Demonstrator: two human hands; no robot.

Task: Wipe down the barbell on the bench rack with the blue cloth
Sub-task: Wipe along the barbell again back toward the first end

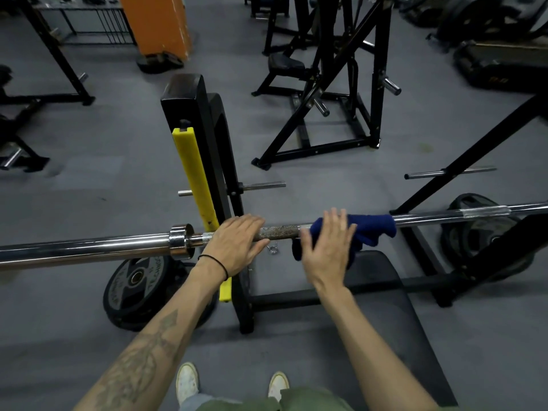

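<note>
Barbell wipe, cloth draped on the shaft
Left hand (235, 243) lies with fairly straight fingers over the barbell (278, 231) just inside the collar, steadying it on the rack (207, 161); right hand (327, 247) is spread flat, fingers apart, against the blue cloth (370, 229), which hangs over the bar beside the rusty knurling. My judgement: to wipe well, the right fingers should wrap the cloth fully round the shaft and slide along it with firm pressure, twisting to reach the underside, while the left keeps the bar from rolling. Count: one barbell, one cloth, two hands, two plate stacks on the floor (133, 292) (486, 232), one spring clip (272, 249), one bench pad (382, 307)
</note>
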